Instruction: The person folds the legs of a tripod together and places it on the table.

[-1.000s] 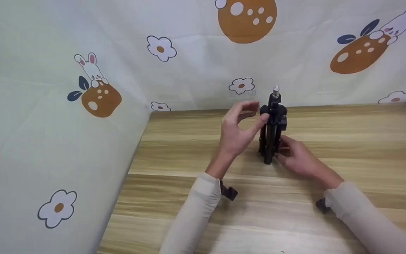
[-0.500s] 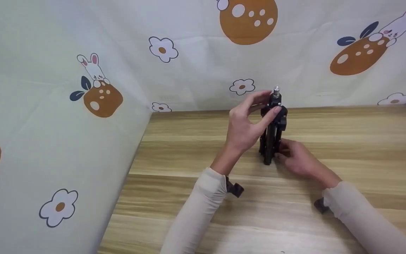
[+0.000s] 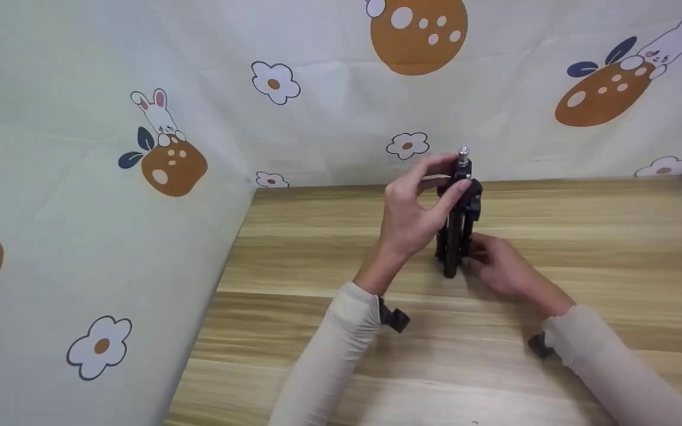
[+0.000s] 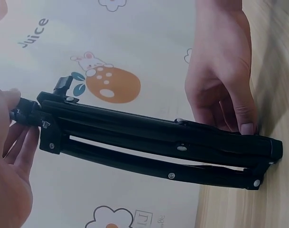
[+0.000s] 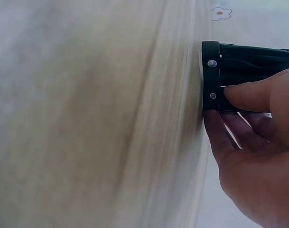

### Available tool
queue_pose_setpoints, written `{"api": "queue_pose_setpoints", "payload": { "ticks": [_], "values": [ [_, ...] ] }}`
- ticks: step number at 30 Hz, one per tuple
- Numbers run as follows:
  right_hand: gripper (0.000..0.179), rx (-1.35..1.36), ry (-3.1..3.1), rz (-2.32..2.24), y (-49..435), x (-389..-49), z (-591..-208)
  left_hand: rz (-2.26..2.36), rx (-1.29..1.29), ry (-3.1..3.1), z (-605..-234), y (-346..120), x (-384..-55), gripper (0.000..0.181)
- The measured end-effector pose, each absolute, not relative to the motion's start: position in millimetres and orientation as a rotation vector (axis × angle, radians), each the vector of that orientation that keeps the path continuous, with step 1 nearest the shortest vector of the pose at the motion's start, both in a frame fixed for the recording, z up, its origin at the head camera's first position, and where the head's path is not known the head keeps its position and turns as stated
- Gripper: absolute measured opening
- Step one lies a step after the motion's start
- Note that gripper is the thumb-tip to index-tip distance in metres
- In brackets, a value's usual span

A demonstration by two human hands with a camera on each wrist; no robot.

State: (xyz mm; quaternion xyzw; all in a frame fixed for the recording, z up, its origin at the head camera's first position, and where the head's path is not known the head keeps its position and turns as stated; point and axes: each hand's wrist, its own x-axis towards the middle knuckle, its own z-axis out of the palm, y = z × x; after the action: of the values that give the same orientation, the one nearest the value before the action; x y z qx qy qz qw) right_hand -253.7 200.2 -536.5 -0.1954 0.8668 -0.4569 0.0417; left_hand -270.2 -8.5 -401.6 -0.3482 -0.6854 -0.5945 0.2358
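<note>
A black folded tripod stand (image 3: 451, 251) stands upright on the wooden tabletop, topped by a silver stud (image 3: 463, 156). My left hand (image 3: 410, 216) pinches its upper end just under the stud, thumb on the near side. Low down on the right, my right hand (image 3: 504, 269) holds the foot end of a leg. In the left wrist view, the legs (image 4: 120, 124) lie folded together, with rivets along them and a knob (image 4: 63, 85) near the top. The right wrist view shows my right thumb pressed on the riveted foot end (image 5: 211, 78), fingers beneath it.
The wood-grain tabletop (image 3: 293, 260) extends to both sides and toward me. Pale cloth (image 3: 329, 118) printed with rabbits, oranges and flowers hangs behind it, and more of it runs along the left side. A small black mount (image 3: 396, 319) sits at my left cuff.
My left hand has moved right and slightly up, from beside the tripod stand to a pinch on its top. My right hand has stayed at the foot end.
</note>
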Motion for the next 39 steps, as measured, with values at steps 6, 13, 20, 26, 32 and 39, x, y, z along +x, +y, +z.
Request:
{"api": "queue_pose_setpoints", "payload": {
  "ticks": [6,13,20,26,32,39],
  "values": [
    [0.033,-0.585,2.621,-1.401,201.0,-252.1,-535.1,-1.624,-0.96,-1.854,-403.8,-11.9,-269.2,0.036],
    [0.032,-0.566,2.619,-1.391,204.5,-250.8,-535.6,-1.686,-0.864,-1.831,-408.2,-20.0,-270.7,0.037],
    [0.028,-0.601,2.63,-1.417,208.1,-247.8,-530.5,-1.702,-0.803,-1.794,-413.3,-32.1,-273.3,0.039],
    [0.03,-0.569,2.629,-1.455,213.3,-247.6,-526.3,-1.734,-0.74,-1.776,-418.4,-40.4,-275.1,0.037],
    [0.032,-0.535,2.631,-1.474,219.7,-247.3,-523.8,-1.759,-0.667,-1.786,-423.3,-46.0,-275.1,0.038],
    [0.034,-0.515,2.631,-1.473,227.0,-244.8,-521.5,-1.781,-0.622,-1.79,-430.4,-56.8,-275.0,0.041]
  ]
}}
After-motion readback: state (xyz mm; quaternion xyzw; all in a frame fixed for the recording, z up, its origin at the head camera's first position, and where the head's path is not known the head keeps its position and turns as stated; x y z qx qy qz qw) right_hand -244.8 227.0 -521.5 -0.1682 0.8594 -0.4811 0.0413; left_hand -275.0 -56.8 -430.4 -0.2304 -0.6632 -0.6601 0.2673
